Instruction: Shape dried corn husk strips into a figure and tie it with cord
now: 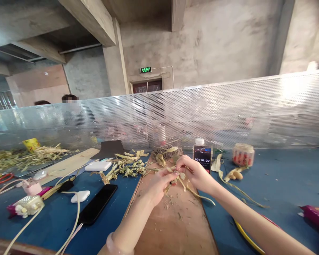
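Over a brown wooden board (175, 219), my left hand (159, 182) and my right hand (195, 173) meet with fingers closed on a pale, dried plant stem (182, 182) with strap-like leaves. Part of the stem is hidden behind the fingers. Beyond my hands a heap of dried leaves and stalks (166, 154) lies on the board. To the left is a pile of curled greenish-yellow dried plant pieces (130, 166). Small crumbs of leaf are scattered on the board below my hands.
Behind my right hand a phone (202, 159) showing a timer leans on a white-capped bottle (199, 141). A plastic jar (243, 154) stands farther right. On the left lie a black phone (99, 203), cables and a power strip (26, 206). A perforated metal screen (202, 113) closes the back.
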{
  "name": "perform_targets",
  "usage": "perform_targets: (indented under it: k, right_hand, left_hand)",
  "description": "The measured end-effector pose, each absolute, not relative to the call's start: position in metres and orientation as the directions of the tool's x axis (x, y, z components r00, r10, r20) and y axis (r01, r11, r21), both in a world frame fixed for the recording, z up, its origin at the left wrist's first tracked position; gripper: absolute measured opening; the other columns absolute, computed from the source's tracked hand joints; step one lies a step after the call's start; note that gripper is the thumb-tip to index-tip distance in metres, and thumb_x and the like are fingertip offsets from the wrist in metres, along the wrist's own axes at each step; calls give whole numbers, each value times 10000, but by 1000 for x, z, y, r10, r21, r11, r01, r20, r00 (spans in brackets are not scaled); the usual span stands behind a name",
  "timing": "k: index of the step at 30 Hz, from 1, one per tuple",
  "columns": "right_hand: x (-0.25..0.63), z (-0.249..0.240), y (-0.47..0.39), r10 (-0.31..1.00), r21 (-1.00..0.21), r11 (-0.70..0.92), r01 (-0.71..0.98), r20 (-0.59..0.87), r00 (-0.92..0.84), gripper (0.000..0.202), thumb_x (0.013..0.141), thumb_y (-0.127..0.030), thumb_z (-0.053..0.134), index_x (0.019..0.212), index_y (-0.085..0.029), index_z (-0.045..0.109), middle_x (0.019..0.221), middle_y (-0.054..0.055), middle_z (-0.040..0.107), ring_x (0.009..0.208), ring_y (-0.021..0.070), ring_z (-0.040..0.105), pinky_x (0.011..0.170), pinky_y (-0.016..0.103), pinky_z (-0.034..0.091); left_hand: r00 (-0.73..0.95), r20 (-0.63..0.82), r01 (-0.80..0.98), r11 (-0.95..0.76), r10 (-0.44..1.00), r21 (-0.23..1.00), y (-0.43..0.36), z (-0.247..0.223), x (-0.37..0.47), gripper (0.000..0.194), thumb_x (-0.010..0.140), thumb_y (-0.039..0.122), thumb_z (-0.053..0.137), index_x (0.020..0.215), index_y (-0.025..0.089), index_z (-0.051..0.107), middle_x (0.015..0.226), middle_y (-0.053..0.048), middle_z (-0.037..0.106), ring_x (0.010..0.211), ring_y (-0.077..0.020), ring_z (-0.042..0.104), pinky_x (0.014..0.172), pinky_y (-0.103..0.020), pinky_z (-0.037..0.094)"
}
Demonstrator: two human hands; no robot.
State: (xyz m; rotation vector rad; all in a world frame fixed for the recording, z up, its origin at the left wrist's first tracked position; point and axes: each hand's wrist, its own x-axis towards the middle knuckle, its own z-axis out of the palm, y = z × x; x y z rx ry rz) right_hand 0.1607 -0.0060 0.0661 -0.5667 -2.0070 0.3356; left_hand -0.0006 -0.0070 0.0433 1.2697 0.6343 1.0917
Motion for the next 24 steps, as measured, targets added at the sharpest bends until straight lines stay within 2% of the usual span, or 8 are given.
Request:
perform_targets:
  k: [4,9,15,18,24]
  right_hand:
    - [160,64,-6,529,-475,849,234,752,-394,129,839,-140,435,758,-199,515,776,21,515,754,149,484,692,289,405]
    - [159,63,-7,565,-524,824,215,734,-378,115,848,-161,439,778,-195,524,788,18,523,758,142,495,695,287,412]
    - [174,66,-2,608,-623,765,160,619,-497,78,825,-220,532,895,-196,554,867,21,554,800,138,527,724,294,436]
    - [181,67,3,584,-597,783,176,607,-539,177,770,-222,610,945,-215,582,945,30,546,861,151,531,741,302,445]
    - [181,69,1,570,-570,798,198,605,-556,117,781,-236,598,895,-221,623,927,27,534,855,148,532,759,311,458]
  left_hand:
    - [361,235,-268,-141,902,953,-7,42,2,102,678,244,650,759,182,658,775,-21,611,704,-119,507,673,-247,406]
    - [345,224,-271,-132,911,954,-5,39,2,100,672,247,648,746,181,654,752,-6,600,702,-108,507,655,-229,387]
    - [365,175,-276,-74,914,958,-6,41,1,124,664,248,651,759,168,648,782,-24,601,715,-118,522,632,-219,399]
    - [377,165,-288,-54,911,956,-8,44,1,114,658,243,657,747,171,651,811,-39,613,733,-128,529,639,-231,414]
    - [424,151,-307,-15,893,952,-10,44,2,65,654,207,659,716,188,656,791,-24,614,723,-119,526,658,-249,424]
